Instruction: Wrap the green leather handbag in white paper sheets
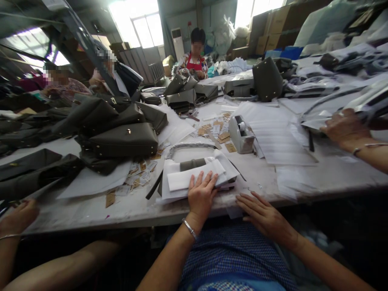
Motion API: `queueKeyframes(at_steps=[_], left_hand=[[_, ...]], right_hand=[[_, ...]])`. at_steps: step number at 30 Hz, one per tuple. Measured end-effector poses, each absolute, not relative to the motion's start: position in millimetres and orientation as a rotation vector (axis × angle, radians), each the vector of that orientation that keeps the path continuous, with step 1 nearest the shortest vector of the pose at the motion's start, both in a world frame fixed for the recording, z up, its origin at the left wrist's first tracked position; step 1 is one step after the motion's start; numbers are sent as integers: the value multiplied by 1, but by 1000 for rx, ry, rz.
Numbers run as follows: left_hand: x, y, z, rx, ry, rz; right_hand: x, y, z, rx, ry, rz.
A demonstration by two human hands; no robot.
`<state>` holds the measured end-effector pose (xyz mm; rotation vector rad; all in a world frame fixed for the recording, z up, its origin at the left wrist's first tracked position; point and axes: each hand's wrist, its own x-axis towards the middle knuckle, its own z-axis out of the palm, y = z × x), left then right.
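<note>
Left hand (202, 193) lies spread on a white foam strip (182, 179); right hand (263, 213), loosely spread, is at the table (262, 178) edge.

Dark handbags (124, 139) lie heaped on the left of the table (127, 214); a tape dispenser (245, 141) stands beside scattered brown tags (223, 137); a person in a red apron (194, 64) is at the far side; cardboard boxes (278, 21) are stacked at the back right.

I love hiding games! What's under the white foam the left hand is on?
A dark bag, partly in white sheeting. Its handle shows beyond the foam; the part beneath foam and left hand is hidden.
</note>
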<state>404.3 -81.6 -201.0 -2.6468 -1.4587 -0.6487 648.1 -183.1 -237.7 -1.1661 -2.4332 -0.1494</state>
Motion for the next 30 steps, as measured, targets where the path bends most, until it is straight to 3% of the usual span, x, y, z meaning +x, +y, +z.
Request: queueKeyframes(at_steps=[11,30], left_hand=[[404,-82,-200,-2648,-1449,-742],[407,-82,-211,-2596,-1372,-771]], right_hand=[[620,-159,-248,-969,-2211,-87],[596,-201,-226,-1105,-2127,-48]])
